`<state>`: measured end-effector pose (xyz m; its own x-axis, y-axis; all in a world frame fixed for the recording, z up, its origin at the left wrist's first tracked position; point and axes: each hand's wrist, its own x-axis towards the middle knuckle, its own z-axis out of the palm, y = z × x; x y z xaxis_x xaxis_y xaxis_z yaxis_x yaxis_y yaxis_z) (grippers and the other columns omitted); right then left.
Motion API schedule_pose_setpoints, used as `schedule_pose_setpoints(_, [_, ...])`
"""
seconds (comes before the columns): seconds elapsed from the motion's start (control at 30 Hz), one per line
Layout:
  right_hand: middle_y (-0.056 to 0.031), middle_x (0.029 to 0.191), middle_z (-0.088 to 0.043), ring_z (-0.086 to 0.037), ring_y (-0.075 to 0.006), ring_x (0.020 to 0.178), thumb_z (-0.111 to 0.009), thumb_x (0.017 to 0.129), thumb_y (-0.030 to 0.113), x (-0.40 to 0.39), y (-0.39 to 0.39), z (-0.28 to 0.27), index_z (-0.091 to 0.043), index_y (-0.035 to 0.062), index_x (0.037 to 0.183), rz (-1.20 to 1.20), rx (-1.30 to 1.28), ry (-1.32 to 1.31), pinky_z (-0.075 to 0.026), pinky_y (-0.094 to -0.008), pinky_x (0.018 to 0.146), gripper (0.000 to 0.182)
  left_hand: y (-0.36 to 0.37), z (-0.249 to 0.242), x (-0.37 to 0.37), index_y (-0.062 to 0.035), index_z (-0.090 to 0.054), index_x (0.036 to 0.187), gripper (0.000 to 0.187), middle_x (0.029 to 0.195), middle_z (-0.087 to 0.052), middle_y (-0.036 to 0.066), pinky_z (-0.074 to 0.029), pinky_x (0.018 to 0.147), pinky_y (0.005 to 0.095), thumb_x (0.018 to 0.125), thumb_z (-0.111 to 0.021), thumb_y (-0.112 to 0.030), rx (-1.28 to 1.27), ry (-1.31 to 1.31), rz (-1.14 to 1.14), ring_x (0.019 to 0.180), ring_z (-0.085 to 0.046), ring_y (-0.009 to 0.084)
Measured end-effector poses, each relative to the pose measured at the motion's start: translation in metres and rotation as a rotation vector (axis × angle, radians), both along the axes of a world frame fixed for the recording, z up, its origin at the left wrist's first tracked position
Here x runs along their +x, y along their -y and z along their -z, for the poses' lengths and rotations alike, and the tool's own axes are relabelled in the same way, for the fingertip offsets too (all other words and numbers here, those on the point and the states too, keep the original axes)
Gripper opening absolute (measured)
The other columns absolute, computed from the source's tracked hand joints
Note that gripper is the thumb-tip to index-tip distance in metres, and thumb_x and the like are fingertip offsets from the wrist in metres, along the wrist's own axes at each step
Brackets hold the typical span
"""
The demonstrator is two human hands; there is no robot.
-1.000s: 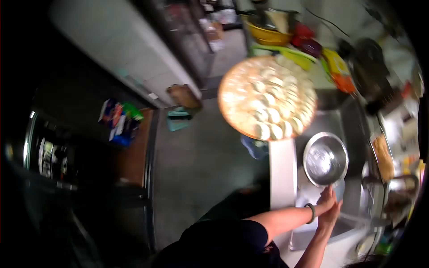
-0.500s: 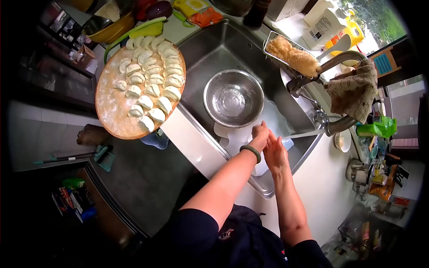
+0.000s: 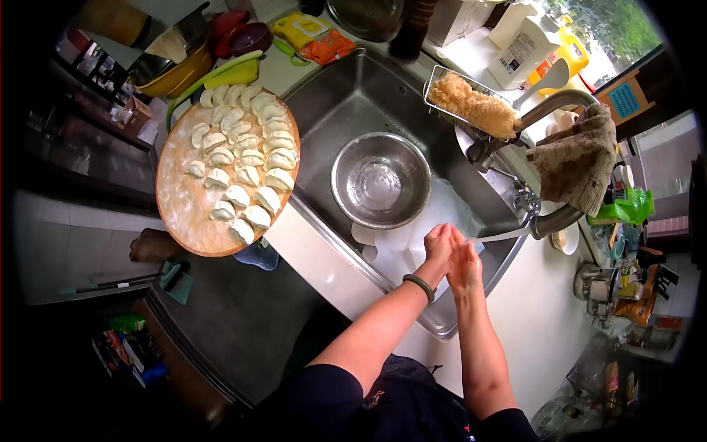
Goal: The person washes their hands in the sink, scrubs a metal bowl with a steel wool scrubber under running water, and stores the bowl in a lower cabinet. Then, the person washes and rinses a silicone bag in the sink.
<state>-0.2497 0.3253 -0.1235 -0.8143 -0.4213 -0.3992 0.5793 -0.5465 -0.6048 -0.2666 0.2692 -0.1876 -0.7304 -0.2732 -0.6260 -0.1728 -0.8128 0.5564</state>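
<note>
My left hand (image 3: 440,248), with a dark green bangle (image 3: 419,288) on its wrist, is held against my right hand (image 3: 465,264) over the near right part of the sink (image 3: 335,92). A stream of water (image 3: 504,236) from the faucet (image 3: 554,223) reaches my fingers. Both hands are cupped side by side, the right with its palm showing; no object shows in them. Part of the left fingers is hidden. Beyond them a metal bowl (image 3: 381,180) holds some water. It rests near whitish translucent items (image 3: 448,202) in the sink.
A round wooden board (image 3: 180,195) bearing several rows of dumplings lies left of the sink. A wire rack (image 3: 433,92) with a tan scrubber (image 3: 475,105) stands at the back. Over the faucet hangs a brown cloth (image 3: 574,155). Bottles (image 3: 524,51) stand by the window.
My hands have shifted a little lower in view and turned, from the left hand lying over the right to both being cupped together. The camera view has also moved slightly.
</note>
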Motion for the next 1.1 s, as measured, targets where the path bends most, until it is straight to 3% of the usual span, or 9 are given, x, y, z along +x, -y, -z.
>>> schedule_pose_setpoints(0.13, [-0.0153,0.137,-0.028,-0.027,-0.0254,0.127,-0.023,0.093,0.040,0.006,0.003,-0.012,-0.027,-0.0046,0.130,-0.049,0.070,-0.038,-0.022,-0.0354,0.105,0.058,0.007,-0.017,0.002,-0.0043,-0.054,0.081,0.022,0.078,-0.054,0.004,-0.046,0.066,0.0275,0.090,-0.046,-0.023,0.067,0.083,-0.021,0.071,-0.053,0.0128])
schedule_pose_setpoints(0.2, [-0.0153,0.137,-0.028,-0.027,-0.0253,0.127,-0.023,0.093,0.039,0.005,0.003,-0.012,-0.027,-0.0045,0.130,-0.057,0.082,-0.059,-0.022,-0.0353,0.105,0.057,0.011,-0.022,0.002,-0.0022,-0.053,0.089,0.019,0.082,-0.056,0.006,-0.048,0.069,0.0290,0.091,-0.044,-0.020,0.271,0.075,-0.014,0.072,-0.055,0.0153])
schedule_pose_setpoints(0.27, [-0.0136,0.132,-0.037,-0.034,-0.0248,0.123,-0.024,0.093,0.038,0.001,-0.002,0.000,-0.032,-0.0026,0.128,0.059,-0.037,-0.012,-0.025,-0.0348,0.103,0.054,0.010,-0.023,0.004,-0.0017,-0.051,0.094,0.017,0.084,-0.056,0.007,-0.048,0.071,0.0296,0.091,-0.043,-0.017,0.272,-0.042,0.003,0.075,-0.056,0.0162])
schedule_pose_setpoints(0.4, [-0.0137,0.130,-0.039,-0.035,-0.0248,0.121,-0.025,0.093,0.039,-0.006,-0.012,0.011,-0.035,-0.0022,0.127,0.032,-0.135,0.009,-0.026,-0.0349,0.103,0.054,0.006,-0.011,0.004,-0.0013,-0.046,0.105,0.018,0.089,-0.055,0.009,-0.048,0.074,0.0298,0.090,-0.041,-0.010,0.209,-0.248,0.042,0.080,-0.056,0.0169])
schedule_pose_setpoints(0.53, [-0.0141,0.128,-0.041,-0.036,-0.0254,0.120,-0.023,0.093,0.041,-0.004,-0.004,0.002,-0.036,-0.0016,0.126,0.006,-0.151,0.054,-0.026,-0.0358,0.102,0.056,0.009,-0.001,0.005,-0.0014,-0.047,0.104,0.017,0.088,-0.055,0.008,-0.047,0.077,0.0300,0.089,-0.044,-0.008,0.193,-0.179,0.101,0.083,-0.056,0.0172])
schedule_pose_setpoints(0.73, [-0.0145,0.128,-0.040,-0.035,-0.0256,0.121,-0.024,0.092,0.044,-0.006,-0.011,0.013,-0.034,-0.0017,0.126,0.023,-0.150,0.142,-0.026,-0.0355,0.102,0.058,0.016,-0.019,0.010,-0.0017,-0.048,0.097,0.014,0.088,-0.055,0.009,-0.048,0.073,0.0282,0.084,-0.050,-0.005,0.302,-0.245,0.086,0.078,-0.055,0.0160])
schedule_pose_setpoints(0.83, [-0.0138,0.129,-0.039,-0.035,-0.0253,0.121,-0.024,0.091,0.046,-0.002,-0.004,0.008,-0.033,-0.0014,0.127,-0.057,-0.079,0.068,-0.026,-0.0355,0.102,0.060,0.018,-0.024,0.007,-0.0014,-0.049,0.092,0.013,0.085,-0.055,0.009,-0.048,0.068,0.0278,0.082,-0.055,-0.008,0.229,-0.074,0.051,0.073,-0.055,0.0157])
schedule_pose_setpoints(1.03, [-0.0128,0.131,-0.038,-0.034,-0.0246,0.122,-0.025,0.091,0.049,0.003,0.007,-0.004,-0.033,-0.0013,0.128,-0.135,-0.023,-0.014,-0.025,-0.0354,0.102,0.063,0.019,-0.012,0.002,-0.0029,-0.053,0.076,0.018,0.074,-0.057,0.006,-0.046,0.060,0.0285,0.083,-0.057,-0.019,0.128,0.024,0.006,0.066,-0.055,0.0144])
schedule_pose_setpoints(1.1, [-0.0128,0.132,-0.037,-0.034,-0.0246,0.122,-0.025,0.090,0.049,0.004,0.007,-0.001,-0.034,-0.0014,0.128,-0.116,-0.010,0.002,-0.024,-0.0355,0.102,0.064,0.028,-0.008,-0.001,-0.0034,-0.054,0.073,0.032,0.073,-0.057,0.006,-0.046,0.061,0.0311,0.086,-0.053,-0.032,0.211,0.156,0.081,0.066,-0.055,0.0165])
